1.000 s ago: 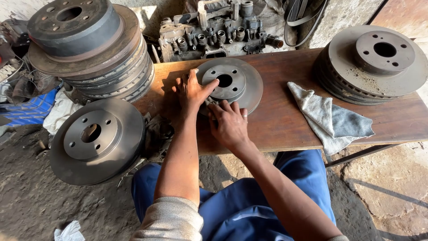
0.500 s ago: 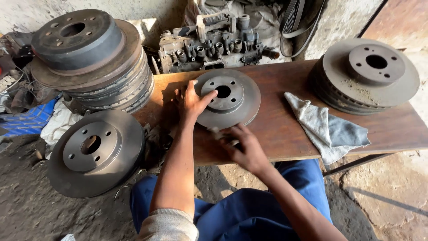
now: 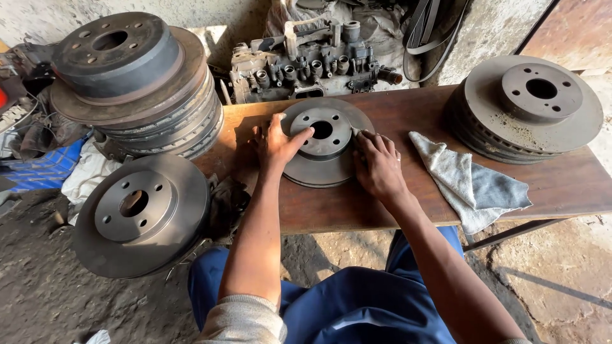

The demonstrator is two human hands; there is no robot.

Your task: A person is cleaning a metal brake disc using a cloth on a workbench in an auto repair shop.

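Hands meet on one brake disc (image 3: 325, 143) lying flat near the middle of the wooden counter (image 3: 408, 197). Left hand (image 3: 275, 143) presses on the disc's left rim, thumb stretched onto the raised hub, fingers spread; its grip is a flat press, not closed around anything. Right hand (image 3: 377, 162) lies on the disc's right edge with fingers bent together over a small pale scrap, its grip pinching that scrap against the metal.

Just right of that hand a grey rag (image 3: 468, 185) lies crumpled, hanging over the near edge. Farther right a stack of rusty discs (image 3: 526, 108) sits at the counter's end. Beyond the far edge stands a grimy engine part (image 3: 306, 60). Left of the counter, a tall pile of drums and discs (image 3: 137, 83) rises, and nearer, a single disc (image 3: 141, 213) leans by the blue-trousered knee (image 3: 357, 312).
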